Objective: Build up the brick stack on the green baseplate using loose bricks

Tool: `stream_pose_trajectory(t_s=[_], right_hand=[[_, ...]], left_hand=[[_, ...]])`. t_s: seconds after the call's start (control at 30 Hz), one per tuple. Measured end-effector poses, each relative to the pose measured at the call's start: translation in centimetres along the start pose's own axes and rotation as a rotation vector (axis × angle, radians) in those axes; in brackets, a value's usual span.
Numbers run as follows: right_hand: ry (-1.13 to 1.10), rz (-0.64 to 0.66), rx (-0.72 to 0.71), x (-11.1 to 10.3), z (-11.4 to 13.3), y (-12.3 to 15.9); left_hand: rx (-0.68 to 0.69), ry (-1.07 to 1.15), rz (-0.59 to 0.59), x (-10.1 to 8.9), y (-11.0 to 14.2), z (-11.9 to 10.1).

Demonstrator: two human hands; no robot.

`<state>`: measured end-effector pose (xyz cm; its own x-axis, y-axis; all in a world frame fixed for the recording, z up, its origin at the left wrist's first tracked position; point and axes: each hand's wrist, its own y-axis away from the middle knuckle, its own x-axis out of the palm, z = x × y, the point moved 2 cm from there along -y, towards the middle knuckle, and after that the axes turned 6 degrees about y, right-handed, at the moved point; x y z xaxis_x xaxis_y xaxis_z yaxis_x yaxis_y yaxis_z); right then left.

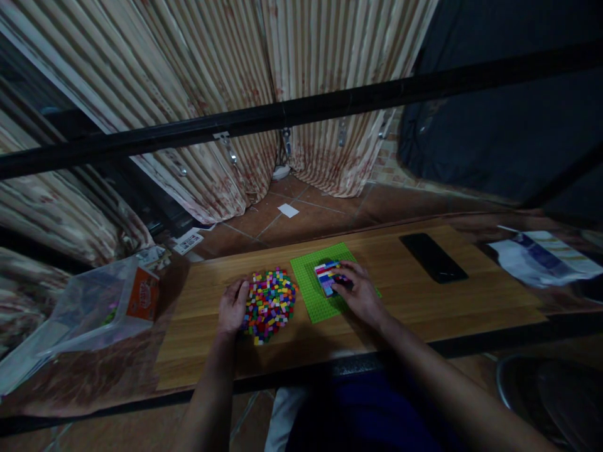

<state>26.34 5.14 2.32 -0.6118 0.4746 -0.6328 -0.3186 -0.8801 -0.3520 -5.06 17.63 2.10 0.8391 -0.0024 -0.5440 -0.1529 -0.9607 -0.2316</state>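
Note:
A green studded baseplate (311, 301) lies on the wooden board, with a small block of white, red, blue and lilac toy bricks (325, 276) built up on it. My right hand (362, 290) reaches in from the right, its thumb and fingers closed about the right side of that block. Whether a loose brick is between the fingertips is hidden. To the left of the baseplate is a heap of many-coloured loose bricks (271, 304). Along the heap's left edge rests my left hand (232, 307), thumb apart from the fingers, with nothing visible in it.
A black phone (433, 257) lies on the right of the wooden board (198, 358). Farther right is a white and blue plastic packet (546, 257). At the left stands a clear plastic box (94, 307) with an orange label. A dark bar (320, 113) crosses beyond the board.

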Motion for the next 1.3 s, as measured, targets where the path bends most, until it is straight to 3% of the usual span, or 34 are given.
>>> stream_pose_trajectory(t_s=[0.23,0.6,0.9,1.3], right_hand=[[-0.063,-0.018,0.014,0.3,-0.5,0.0],[-0.012,-0.106,0.209,1.6,-0.7,-0.8],[0.098,-0.177,0.189,2.4,0.2,-0.3],[0.122,-0.179,0.148,2.8,0.5,0.5]], left_hand=[[-0.022,0.025,-0.002,0.1,0.0,0.7],[-0.011,-0.008,0.009,0.1,-0.1,0.2],[-0.01,-0.015,0.01,0.1,0.0,0.2],[-0.016,-0.021,0.005,0.2,0.1,0.1]])
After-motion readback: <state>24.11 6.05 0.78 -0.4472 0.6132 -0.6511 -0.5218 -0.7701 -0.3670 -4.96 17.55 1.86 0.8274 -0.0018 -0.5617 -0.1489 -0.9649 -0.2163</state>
